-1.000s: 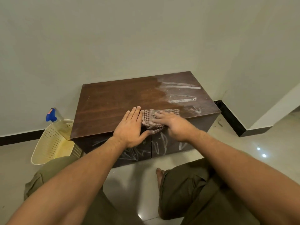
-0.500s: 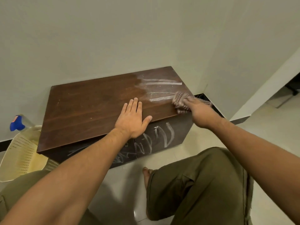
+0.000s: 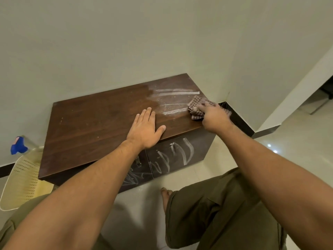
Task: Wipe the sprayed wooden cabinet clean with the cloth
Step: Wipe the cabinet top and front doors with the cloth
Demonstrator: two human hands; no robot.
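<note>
Cloth [image 3: 195,108], soft and limp, sits bunched under the right hand [image 3: 213,117] gripping it near the cabinet [image 3: 90,127] top's right edge, while the left hand [image 3: 144,129] lies flat, open, empty.

Cream perforated basket [image 3: 21,184] with blue-capped spray bottle [image 3: 18,145], left of floor.
</note>
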